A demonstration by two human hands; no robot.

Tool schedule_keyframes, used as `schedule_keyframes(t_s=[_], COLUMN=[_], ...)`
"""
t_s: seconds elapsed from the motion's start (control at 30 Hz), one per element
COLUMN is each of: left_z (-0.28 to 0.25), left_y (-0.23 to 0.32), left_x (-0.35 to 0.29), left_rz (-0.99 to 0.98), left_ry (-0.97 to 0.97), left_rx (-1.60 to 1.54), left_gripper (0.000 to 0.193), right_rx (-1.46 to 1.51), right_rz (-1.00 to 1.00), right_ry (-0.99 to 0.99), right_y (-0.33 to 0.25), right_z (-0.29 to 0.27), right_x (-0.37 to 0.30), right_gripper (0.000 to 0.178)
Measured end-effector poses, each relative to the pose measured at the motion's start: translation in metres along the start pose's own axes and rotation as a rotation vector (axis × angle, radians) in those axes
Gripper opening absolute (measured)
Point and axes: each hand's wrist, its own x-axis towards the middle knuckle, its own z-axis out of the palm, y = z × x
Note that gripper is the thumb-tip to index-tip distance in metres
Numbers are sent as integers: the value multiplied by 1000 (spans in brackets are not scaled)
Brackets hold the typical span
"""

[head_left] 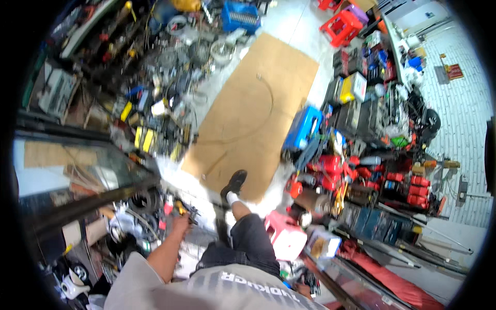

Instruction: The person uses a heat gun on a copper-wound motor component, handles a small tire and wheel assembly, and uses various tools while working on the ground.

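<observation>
My left hand (181, 225) is low on the left, its fingers closed at a dark and yellow object (187, 211) that I cannot make out. My right hand (303, 290) shows only in part beside my shirt at the lower edge, and its fingers are too hidden to read. One dark shoe (236, 182) of mine is on the near end of a flat cardboard sheet (243, 111). Across that sheet curves a thin cable or hose (272, 98), out of reach of both hands.
Piles of loose parts (175, 77) crowd the left, below a blue crate (240, 18). On the right are a blue case (304, 129), batteries (353, 88) and red tools (328, 165). A pink stool (285, 236) stands near my leg. Glass-fronted frames (93, 199) flank the doorway.
</observation>
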Motion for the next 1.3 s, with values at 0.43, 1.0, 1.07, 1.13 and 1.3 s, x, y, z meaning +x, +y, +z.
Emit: schedule_keyframes(t_s=[0.43, 1.0, 1.07, 1.13, 1.3], left_z=[146, -22, -84, -159, -183], left_y=[535, 965, 961, 914, 863], left_x=[-143, 99, 166, 247, 202], left_rz=[1078, 843, 608, 365, -188], left_ry=[-260, -133, 198, 139, -40], left_rx=[237, 439, 322, -174, -479], left_gripper=[44, 43, 36, 34, 28], right_rx=[1774, 317, 418, 278, 431], right_rz=[230, -339, -439, -381, 55], right_ry=[63, 340, 249, 347, 31], right_y=[-239, 60, 84, 54, 48], right_z=[-694, -715, -692, -744, -846], right_x=[517, 727, 758, 783, 830], right_gripper=[52, 25, 30, 25, 18])
